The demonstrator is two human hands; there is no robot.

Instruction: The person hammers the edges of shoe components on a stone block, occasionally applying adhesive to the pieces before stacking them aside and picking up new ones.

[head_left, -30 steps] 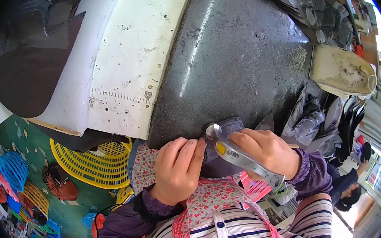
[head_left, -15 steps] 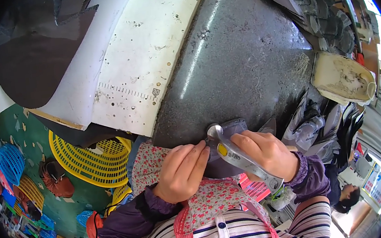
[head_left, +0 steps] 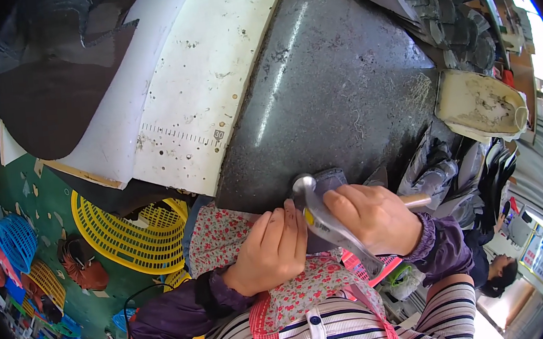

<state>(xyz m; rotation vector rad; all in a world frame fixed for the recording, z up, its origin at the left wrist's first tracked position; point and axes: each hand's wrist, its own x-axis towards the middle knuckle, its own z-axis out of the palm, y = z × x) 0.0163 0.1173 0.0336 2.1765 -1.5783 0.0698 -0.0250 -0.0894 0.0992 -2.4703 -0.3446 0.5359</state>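
A hammer with a long curved metal head (head_left: pixel 339 228) is in my right hand (head_left: pixel 381 218), fingers wrapped round its wooden handle (head_left: pixel 416 200). Its round striking face is down at the near edge of the dark slab (head_left: pixel 330 98), just beside my left fingertips. My left hand (head_left: pixel 272 248) is closed, fingers pressed together on a dark leather piece (head_left: pixel 331 178) at that edge. Part of the piece hangs below the slab in front of the apron (head_left: pixel 222 236); my fingers and the hammer hide much of it.
Stacks of dark cut pieces (head_left: pixel 436 180) and a cream tray (head_left: pixel 481 107) line the right side. To the left are a white ruled board (head_left: pixel 193 98), a large dark sheet (head_left: pixel 55 92) and a yellow basket (head_left: pixel 131 235) below. Another person (head_left: pixel 500 275) is at far right.
The hammer has turned in my right hand, and its wooden handle end now shows beyond my knuckles. My left hand stays at the slab edge. The whole view has shifted slightly.
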